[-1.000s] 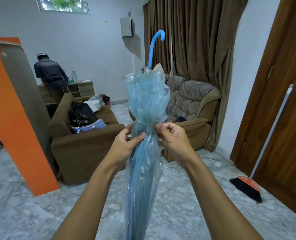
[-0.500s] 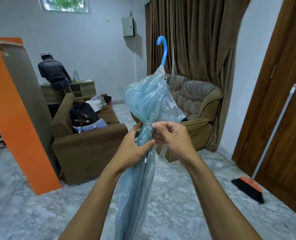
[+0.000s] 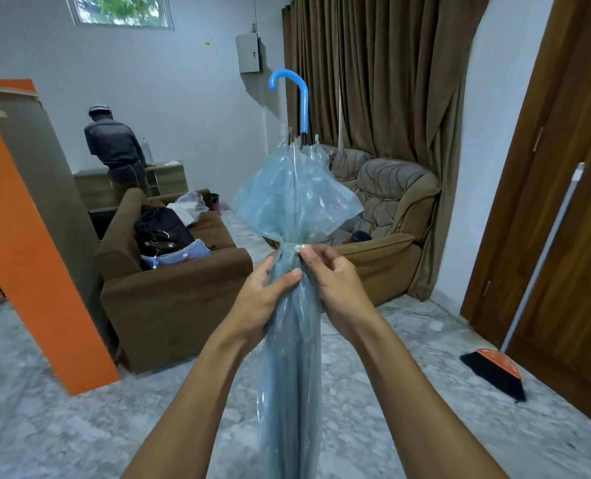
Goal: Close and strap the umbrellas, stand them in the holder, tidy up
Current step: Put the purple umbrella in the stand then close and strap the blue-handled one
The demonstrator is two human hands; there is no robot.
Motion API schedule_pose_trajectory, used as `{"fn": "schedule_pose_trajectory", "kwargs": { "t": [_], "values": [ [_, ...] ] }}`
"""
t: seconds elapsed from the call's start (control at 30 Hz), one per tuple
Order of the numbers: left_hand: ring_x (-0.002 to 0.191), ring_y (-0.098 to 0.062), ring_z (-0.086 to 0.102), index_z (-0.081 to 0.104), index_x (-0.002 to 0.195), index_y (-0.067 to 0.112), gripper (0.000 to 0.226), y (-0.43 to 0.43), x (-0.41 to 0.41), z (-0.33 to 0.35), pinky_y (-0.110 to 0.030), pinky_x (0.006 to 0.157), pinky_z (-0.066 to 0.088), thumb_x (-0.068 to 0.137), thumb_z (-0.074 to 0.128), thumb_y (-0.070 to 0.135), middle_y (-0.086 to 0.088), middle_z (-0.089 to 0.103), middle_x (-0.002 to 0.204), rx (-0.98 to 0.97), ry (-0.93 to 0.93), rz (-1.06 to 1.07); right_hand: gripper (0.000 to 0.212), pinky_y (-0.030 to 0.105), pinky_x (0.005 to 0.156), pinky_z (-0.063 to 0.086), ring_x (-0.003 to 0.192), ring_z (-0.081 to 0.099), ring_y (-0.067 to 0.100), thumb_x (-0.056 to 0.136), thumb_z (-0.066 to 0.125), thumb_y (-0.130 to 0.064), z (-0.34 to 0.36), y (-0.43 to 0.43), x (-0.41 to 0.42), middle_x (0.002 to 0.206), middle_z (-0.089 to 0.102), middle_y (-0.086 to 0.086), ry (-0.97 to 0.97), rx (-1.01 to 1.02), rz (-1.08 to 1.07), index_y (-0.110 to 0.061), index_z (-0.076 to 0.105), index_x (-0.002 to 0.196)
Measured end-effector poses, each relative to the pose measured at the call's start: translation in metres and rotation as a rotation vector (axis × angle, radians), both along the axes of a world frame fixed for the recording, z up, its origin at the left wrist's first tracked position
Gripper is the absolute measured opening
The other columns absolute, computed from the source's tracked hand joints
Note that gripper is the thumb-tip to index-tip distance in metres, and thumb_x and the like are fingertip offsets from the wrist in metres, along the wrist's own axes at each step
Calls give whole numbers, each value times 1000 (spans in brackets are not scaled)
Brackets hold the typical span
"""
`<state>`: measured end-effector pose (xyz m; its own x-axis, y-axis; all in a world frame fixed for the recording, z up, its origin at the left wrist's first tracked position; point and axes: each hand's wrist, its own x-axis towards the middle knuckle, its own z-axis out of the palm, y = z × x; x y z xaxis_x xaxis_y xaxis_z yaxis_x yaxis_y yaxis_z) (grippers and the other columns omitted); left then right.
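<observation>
Umbrella [image 3: 294, 368] runs out of frame below the left hand [image 3: 262, 300], which grips its furled canopy. Right hand [image 3: 337, 283] pinches the strap [image 3: 287, 246] just above it.

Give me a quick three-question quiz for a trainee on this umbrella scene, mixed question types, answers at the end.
1. True or false: the umbrella is held with its blue handle pointing up.
2. Where is the strap? A) wrapped round the folded umbrella, just above the left hand; B) dangling from the handle; C) lying on the floor.
3. Which cleaning tool stands by the wooden door?
Key: 1 true; 2 A; 3 the broom.
</observation>
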<state>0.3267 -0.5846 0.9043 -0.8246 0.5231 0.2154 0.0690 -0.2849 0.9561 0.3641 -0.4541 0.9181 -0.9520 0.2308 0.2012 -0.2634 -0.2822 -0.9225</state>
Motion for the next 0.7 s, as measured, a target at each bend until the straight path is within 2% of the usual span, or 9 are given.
{"fn": "schedule_pose_trajectory", "kwargs": {
  "t": [0.1, 0.17, 0.27, 0.33, 0.4, 0.47, 0.57, 0.63, 0.7],
  "values": [
    [117, -22, 60, 60, 130, 27, 48, -6, -8, 7, -27, 92, 52, 85, 70, 39, -19, 49, 136, -270, 112, 7, 11, 28, 77, 58, 86, 69, 13, 94, 65, -21, -2, 3, -1, 94, 73, 3, 10, 40, -52, -12, 68, 99],
    [123, -17, 48, 59, 126, 36, 59, -8, -8, 12, -23, 101, 44, 73, 67, 62, -6, 40, 131, -521, 282, 302, 9, 28, 76, 58, 83, 69, 13, 93, 67, -22, -6, 4, -2, 90, 73, 2, 11, 60, -115, -13, 69, 96],
    [109, -15, 50, 59, 113, 26, 56, -5, 5, 22, -30, 96, 45, 72, 64, 62, 3, 45, 110, -382, 638, 764, 9, 33, 84, 57, 90, 70, 18, 93, 67, -23, -9, 7, -5, 93, 74, 3, -4, 92, -183, -14, 68, 94],
    [97, -15, 51, 59, 115, 20, 54, -1, 8, 33, -27, 86, 45, 76, 70, 55, 5, 47, 102, -347, 900, 865, 7, 32, 86, 56, 93, 70, 16, 94, 66, -23, -8, 7, -5, 96, 74, 3, -2, 126, -178, -17, 68, 93],
    [96, -14, 50, 59, 122, 22, 58, 7, 5, 45, -24, 84, 42, 77, 71, 56, 4, 49, 102, -485, 1053, 836, 9, 24, 83, 54, 91, 67, 6, 97, 60, -19, -6, 5, -4, 95, 72, -4, 25, 185, -169, -23, 66, 91],
    [94, -14, 49, 64, 121, 28, 52, 14, -3, 56, -27, 82, 44, 78, 70, 57, 2, 51, 98, -607, 1070, 806, 13, 19, 76, 51, 82, 64, -1, 98, 58, -16, -5, 1, -5, 89, 70, -7, 45, 246, -163, -23, 66, 90],
    [84, -15, 50, 73, 99, 25, 19, 18, -13, 69, -40, 77, 48, 86, 68, 37, 6, 53, 84, -593, 1038, 780, 10, 19, 67, 48, 69, 60, -1, 95, 64, -19, -6, -2, -5, 74, 67, -9, 72, 317, -181, -17, 68, 85],
    [78, -16, 53, 68, 85, 24, 9, 16, -20, 75, -37, 71, 46, 89, 63, 30, 10, 55, 78, -564, 1003, 773, 11, 15, 66, 46, 66, 59, -5, 93, 67, -21, -7, 0, -4, 71, 65, -12, 98, 360, -190, -16, 68, 84],
    [71, -13, 51, 60, 78, 23, 16, 16, -24, 78, -29, 62, 38, 92, 61, 31, 11, 56, 76, -524, 920, 799, 9, 13, 68, 48, 70, 62, -5, 92, 68, -22, -7, 3, -4, 76, 69, -10, 108, 380, -179, -16, 69, 86]
  ]
}}
